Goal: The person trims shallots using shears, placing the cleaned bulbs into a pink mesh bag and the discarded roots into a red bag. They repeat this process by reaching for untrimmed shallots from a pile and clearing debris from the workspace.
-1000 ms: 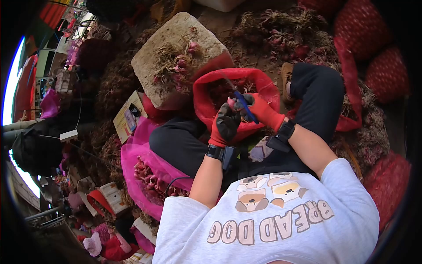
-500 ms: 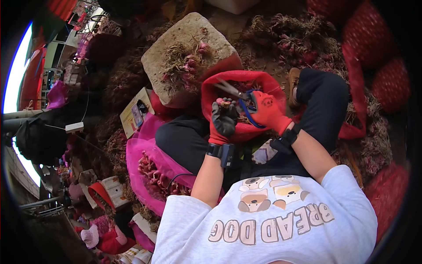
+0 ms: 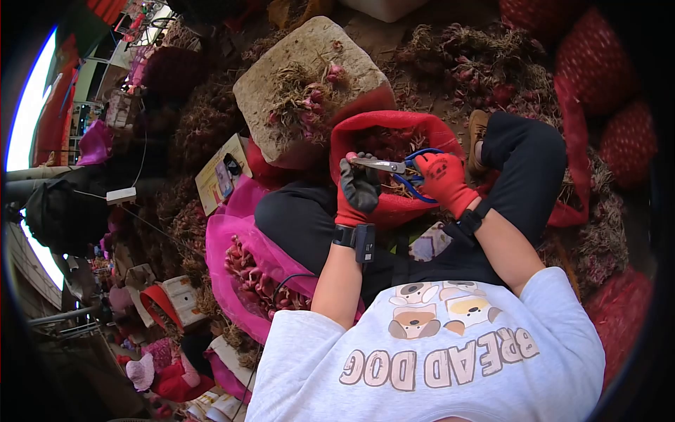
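Observation:
My left hand (image 3: pixel 358 188), in a red glove with a dark palm, is closed around a small pink shallot (image 3: pixel 351 155) near its fingertips. My right hand (image 3: pixel 444 180), gloved in red, grips scissors (image 3: pixel 385 165) with blue handles. Their blades reach across to the left fingertips, beside the shallot, and look nearly closed. Both hands are over an opened red mesh bag (image 3: pixel 452 135) holding dry trimmings. By my left knee, a pink mesh bag (image 3: pixel 219 261) contains several shallots.
Dried shallots with stalks lie on a pale block (image 3: pixel 271 84) beyond the bag. A larger heap of shallots (image 3: pixel 485 67) spreads over the ground at the upper right. Full red sacks (image 3: pixel 590 60) line the right side. A cardboard piece (image 3: pixel 209 184) carries a phone-like item.
The scissors have swung down from pointing up and away to lie across the left fingertips, their blades drawing together. My left fingers have closed more around the shallot.

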`<state>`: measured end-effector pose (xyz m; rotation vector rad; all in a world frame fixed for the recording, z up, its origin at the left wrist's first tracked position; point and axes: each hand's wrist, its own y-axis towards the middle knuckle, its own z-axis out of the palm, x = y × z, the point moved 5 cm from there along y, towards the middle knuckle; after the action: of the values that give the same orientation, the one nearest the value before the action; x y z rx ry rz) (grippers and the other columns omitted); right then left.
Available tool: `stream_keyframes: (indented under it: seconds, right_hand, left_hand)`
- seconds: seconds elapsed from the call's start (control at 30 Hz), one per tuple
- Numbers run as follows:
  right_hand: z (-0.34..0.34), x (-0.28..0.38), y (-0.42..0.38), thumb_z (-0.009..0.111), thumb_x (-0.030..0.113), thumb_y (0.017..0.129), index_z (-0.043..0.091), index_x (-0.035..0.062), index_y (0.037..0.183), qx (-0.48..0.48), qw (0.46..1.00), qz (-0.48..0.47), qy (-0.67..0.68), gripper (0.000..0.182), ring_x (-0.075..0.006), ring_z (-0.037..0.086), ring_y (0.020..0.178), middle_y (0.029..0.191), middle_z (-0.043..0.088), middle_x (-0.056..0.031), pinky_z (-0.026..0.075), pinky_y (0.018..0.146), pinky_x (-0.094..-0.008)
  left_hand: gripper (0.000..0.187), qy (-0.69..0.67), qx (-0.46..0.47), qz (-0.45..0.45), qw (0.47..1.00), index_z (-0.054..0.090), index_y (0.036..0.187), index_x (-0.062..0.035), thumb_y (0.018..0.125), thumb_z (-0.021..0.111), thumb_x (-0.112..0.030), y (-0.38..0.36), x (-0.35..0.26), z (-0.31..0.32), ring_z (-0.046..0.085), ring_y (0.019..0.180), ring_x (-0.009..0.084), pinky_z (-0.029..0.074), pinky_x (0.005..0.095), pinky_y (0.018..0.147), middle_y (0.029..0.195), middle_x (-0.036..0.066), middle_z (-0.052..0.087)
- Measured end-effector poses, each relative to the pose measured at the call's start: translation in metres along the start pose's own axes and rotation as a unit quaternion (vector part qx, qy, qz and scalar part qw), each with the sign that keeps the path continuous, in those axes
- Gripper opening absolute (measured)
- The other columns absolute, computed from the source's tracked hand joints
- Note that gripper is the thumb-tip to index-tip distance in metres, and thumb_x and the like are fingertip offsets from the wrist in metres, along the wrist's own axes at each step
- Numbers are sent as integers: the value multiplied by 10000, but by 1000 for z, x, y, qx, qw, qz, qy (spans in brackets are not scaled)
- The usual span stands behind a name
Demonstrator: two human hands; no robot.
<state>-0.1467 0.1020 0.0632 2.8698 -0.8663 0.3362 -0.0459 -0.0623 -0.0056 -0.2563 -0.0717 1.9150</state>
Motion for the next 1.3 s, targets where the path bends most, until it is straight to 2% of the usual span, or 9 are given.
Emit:
stream_keyframes:
  seconds: [0.2, 0.4, 0.43, 0.6, 0.87, 0.97, 1.0, 1.2, 1.3]
  right_hand:
    - [0, -1, 1, 662, 420, 723, 593, 101, 934, 37, 989, 44, 139, 389, -286, 632, 763, 816, 634, -82, 480, 645, -392]
    - [1, -16, 7, 679, 437, 728, 643, 85, 902, -82, 982, 75, 154, 394, -298, 641, 794, 809, 656, -117, 498, 705, -391]
    - [2, -18, 10, 660, 464, 722, 635, 81, 919, -1, 986, 92, 138, 432, -309, 636, 827, 859, 649, -133, 493, 729, -405]
    - [10, -11, 8, 679, 472, 673, 615, 70, 917, 142, 986, 72, 49, 475, -319, 623, 878, 902, 629, -144, 485, 774, -415]
    - [-5, 2, 6, 705, 458, 658, 604, 72, 936, 138, 989, 36, 38, 486, -325, 613, 898, 935, 621, -148, 482, 768, -412]
    - [-32, 8, 8, 689, 465, 676, 603, 68, 931, 87, 993, 16, 80, 480, -323, 617, 878, 922, 622, -138, 484, 759, -403]
    - [-43, 11, 10, 676, 471, 686, 604, 61, 920, 50, 995, -17, 80, 477, -322, 621, 843, 900, 624, -140, 487, 733, -395]
    - [-63, 9, 30, 646, 346, 672, 618, 64, 919, 148, 977, -147, -39, 377, -289, 637, 812, 878, 636, -136, 496, 692, -370]
    - [-51, -9, 41, 633, 308, 648, 633, 74, 918, 189, 968, -136, -98, 357, -270, 645, 808, 875, 646, -115, 502, 684, -361]
  left_hand:
    - [206, -47, -73, -34, 996, 610, 1003, -102, 917, 555, -282, -5, -1, -11, 589, 1025, 217, 509, 310, 861, 1014, 83, 644]
    - [248, 425, -83, 12, 901, 563, 1072, -67, 945, 500, -271, -59, -31, 123, 583, 913, 149, 473, 282, 825, 1003, 65, 590]
    - [240, 460, -63, 19, 885, 567, 1072, -43, 952, 486, -234, -80, -46, 146, 583, 912, 144, 468, 293, 845, 1001, 76, 584]
    - [276, 756, -273, 209, 557, 562, 1115, -13, 928, 518, -212, -224, -179, 217, 594, 824, 126, 487, 261, 697, 965, 53, 590]
    - [253, 693, -419, 118, 575, 564, 1108, -40, 925, 519, -209, -300, -200, 148, 569, 741, 105, 449, 261, 606, 850, 11, 589]
    - [211, 900, -341, 153, 225, 604, 1025, -26, 909, 534, -189, -287, -208, 178, 557, 719, 122, 448, 300, 630, 805, 51, 600]
    - [196, 846, -436, 109, 287, 623, 965, -23, 883, 565, -191, -280, -212, 185, 567, 711, 165, 452, 328, 668, 778, 96, 608]
    - [212, 895, -156, 177, 378, 627, 1005, -27, 906, 564, -204, -135, -190, 254, 544, 695, 42, 423, 207, 574, 793, -17, 600]
    - [196, 838, -109, 59, 531, 633, 1008, -34, 905, 563, -185, -32, -178, 220, 543, 691, 36, 435, 204, 596, 808, -16, 614]
